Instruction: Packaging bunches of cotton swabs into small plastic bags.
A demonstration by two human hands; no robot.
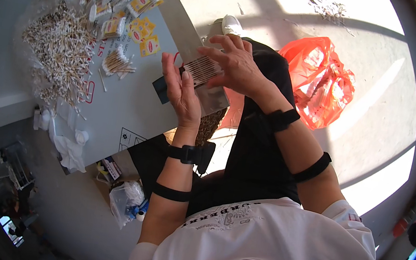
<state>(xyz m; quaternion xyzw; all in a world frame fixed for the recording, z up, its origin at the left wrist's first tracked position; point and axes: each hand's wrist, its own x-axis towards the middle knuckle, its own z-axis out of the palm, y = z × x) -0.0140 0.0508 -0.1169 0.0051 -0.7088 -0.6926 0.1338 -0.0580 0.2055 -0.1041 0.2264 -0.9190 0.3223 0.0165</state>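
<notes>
A row of cotton swabs (203, 70), upper centre of frame, is flanked by left hand (185, 99) and right hand (241, 72), fingers spread (firm contact cannot be told); light, snappable sticks are presumed, best gripped gently across the whole row.

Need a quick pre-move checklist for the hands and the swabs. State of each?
1. Swab row between left hand and right hand: ok.
2. Swabs in the row lined up: ok, lying side by side, roughly parallel.
3. Grip firm on the row: cannot tell, one view doesn't show pressure.
4. Yellow cards on the table, uncovered by the hands: ok, they lie beyond the left hand.
5. Table free of strays: not ok, a single swab lies apart from the loose pile.
6. Red bag clear of the hands: ok, on the floor to the right.
</notes>
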